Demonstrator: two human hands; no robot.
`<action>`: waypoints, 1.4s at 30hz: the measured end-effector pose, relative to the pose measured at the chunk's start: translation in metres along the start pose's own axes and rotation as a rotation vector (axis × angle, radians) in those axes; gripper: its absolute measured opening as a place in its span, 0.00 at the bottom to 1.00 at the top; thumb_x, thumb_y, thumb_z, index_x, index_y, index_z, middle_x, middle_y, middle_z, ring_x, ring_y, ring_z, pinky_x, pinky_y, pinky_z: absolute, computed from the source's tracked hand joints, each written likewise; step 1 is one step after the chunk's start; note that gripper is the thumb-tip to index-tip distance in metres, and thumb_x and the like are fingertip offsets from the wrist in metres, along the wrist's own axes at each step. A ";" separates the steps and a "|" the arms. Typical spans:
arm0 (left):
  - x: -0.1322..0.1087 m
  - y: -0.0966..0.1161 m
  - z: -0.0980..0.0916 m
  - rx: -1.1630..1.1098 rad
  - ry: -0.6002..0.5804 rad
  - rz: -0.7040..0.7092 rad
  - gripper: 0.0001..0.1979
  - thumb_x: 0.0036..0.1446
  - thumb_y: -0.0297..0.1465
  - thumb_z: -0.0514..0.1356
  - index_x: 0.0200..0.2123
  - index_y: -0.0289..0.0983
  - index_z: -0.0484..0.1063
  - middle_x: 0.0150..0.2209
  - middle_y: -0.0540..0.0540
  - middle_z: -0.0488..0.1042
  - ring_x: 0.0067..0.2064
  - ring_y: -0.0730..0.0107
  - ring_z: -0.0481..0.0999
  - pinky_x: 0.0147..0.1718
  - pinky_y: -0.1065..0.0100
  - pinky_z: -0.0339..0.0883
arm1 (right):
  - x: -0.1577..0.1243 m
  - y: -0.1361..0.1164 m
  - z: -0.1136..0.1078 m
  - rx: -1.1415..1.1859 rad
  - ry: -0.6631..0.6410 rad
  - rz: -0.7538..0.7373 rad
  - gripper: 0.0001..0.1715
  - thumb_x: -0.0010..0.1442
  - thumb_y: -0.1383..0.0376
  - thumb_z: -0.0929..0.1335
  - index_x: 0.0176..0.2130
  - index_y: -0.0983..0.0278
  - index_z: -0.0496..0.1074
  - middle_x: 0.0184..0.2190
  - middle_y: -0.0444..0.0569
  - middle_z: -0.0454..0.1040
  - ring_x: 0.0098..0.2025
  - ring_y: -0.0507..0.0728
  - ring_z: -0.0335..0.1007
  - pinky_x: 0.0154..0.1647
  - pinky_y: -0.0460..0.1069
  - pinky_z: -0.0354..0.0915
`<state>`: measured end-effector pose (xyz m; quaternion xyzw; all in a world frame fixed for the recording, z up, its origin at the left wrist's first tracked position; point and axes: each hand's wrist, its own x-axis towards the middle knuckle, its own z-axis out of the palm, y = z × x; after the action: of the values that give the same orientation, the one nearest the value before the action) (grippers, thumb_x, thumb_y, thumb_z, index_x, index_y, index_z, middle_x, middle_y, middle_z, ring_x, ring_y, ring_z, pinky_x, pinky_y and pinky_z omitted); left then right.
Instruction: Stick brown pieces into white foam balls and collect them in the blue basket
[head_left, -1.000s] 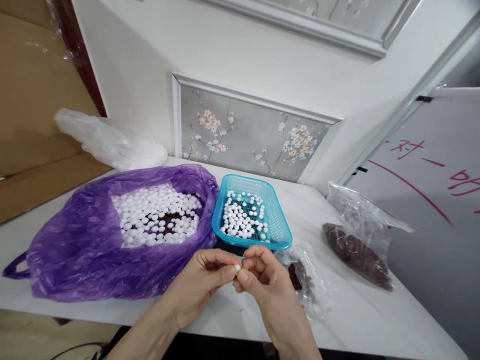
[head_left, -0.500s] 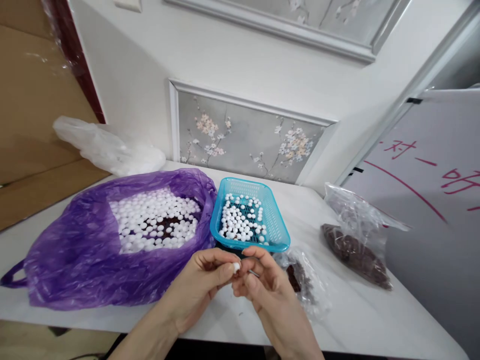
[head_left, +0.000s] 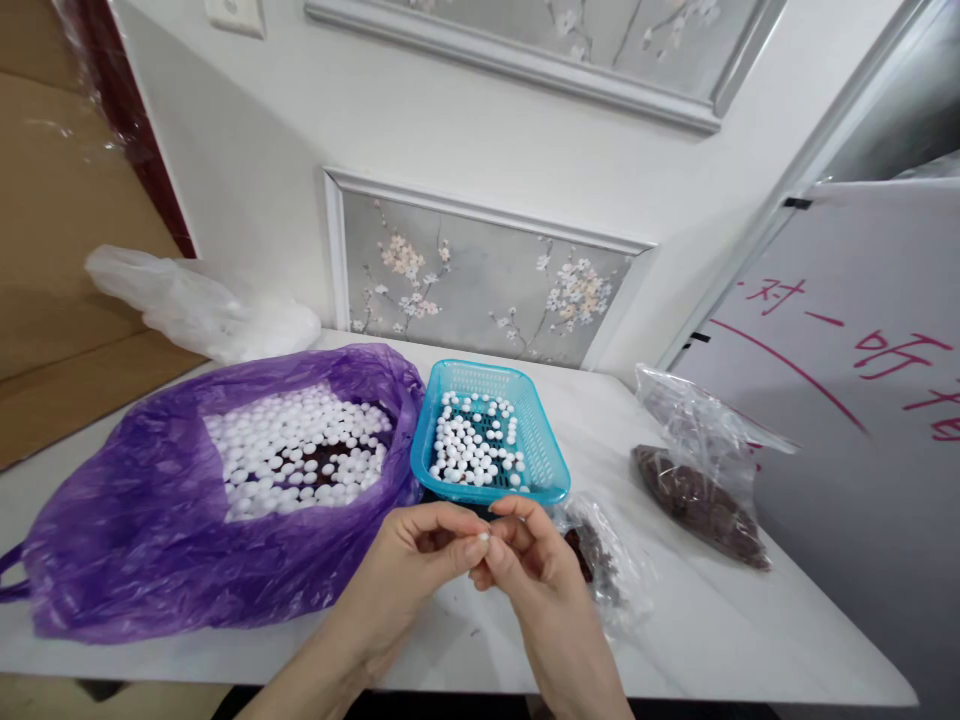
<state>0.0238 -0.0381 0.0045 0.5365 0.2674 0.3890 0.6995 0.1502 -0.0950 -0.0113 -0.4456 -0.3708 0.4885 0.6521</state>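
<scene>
My left hand (head_left: pixel 420 560) pinches a small white ball (head_left: pixel 484 537) between thumb and forefinger, and most of the ball is hidden by fingertips. My right hand (head_left: pixel 536 570) meets it from the other side, thumb and fingers pressed together at the ball; what they grip is covered. Just beyond my hands stands a turquoise plastic basket (head_left: pixel 553 450) with many white balls (head_left: pixel 465 450) in its bottom. To its left lies an opened purple plastic bag (head_left: pixel 150 520) full of similar white balls (head_left: pixel 277 440), with some dark reddish-brown pieces (head_left: pixel 319 465) among them.
Right of my hands, a clear bag (head_left: pixel 607 570) holds dark brown pieces. Farther right, another clear bag (head_left: pixel 705 500) has dark brown contents against a whiteboard (head_left: pixel 847 480). White plastic (head_left: pixel 210 305) lies at the back left, near cardboard (head_left: pixel 67 220). A wall closes off the white table (head_left: pixel 675 640).
My hands have come together, the right fingertips closing onto the white ball. A thin dark pin-like piece seen in the right fingers is now hidden. The view has shifted slightly.
</scene>
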 end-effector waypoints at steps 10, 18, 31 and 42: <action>0.066 0.041 0.001 0.915 0.152 0.342 0.13 0.56 0.24 0.56 0.40 0.37 0.79 0.46 0.40 0.79 0.49 0.55 0.75 0.53 0.58 0.61 | -0.005 -0.037 -0.076 -1.445 0.203 -0.028 0.15 0.64 0.62 0.60 0.33 0.58 0.74 0.26 0.48 0.79 0.28 0.59 0.74 0.31 0.51 0.63; 0.051 0.067 -0.085 1.304 0.148 0.139 0.14 0.55 0.24 0.57 0.41 0.39 0.80 0.44 0.40 0.82 0.46 0.52 0.77 0.48 0.58 0.64 | 0.004 -0.008 -0.079 -1.675 0.039 0.055 0.16 0.59 0.68 0.61 0.27 0.56 0.74 0.28 0.50 0.82 0.28 0.64 0.78 0.23 0.50 0.59; 0.038 0.035 -0.140 1.295 0.089 -0.032 0.14 0.61 0.35 0.59 0.48 0.36 0.71 0.49 0.42 0.74 0.45 0.61 0.75 0.43 0.54 0.71 | -0.002 -0.007 -0.081 -1.573 0.129 -0.084 0.20 0.64 0.67 0.57 0.41 0.61 0.76 0.42 0.53 0.78 0.38 0.58 0.78 0.39 0.49 0.68; 0.016 0.044 -0.060 0.382 0.203 0.022 0.13 0.53 0.39 0.64 0.39 0.39 0.76 0.36 0.46 0.78 0.38 0.64 0.76 0.42 0.64 0.69 | 0.001 -0.012 -0.065 -1.626 0.090 -0.026 0.18 0.59 0.73 0.59 0.26 0.61 0.73 0.31 0.53 0.80 0.30 0.63 0.76 0.24 0.50 0.57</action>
<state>-0.0265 0.0128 0.0309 0.6203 0.3995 0.3911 0.5502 0.2136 -0.1099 -0.0211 -0.7947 -0.5882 0.0408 0.1445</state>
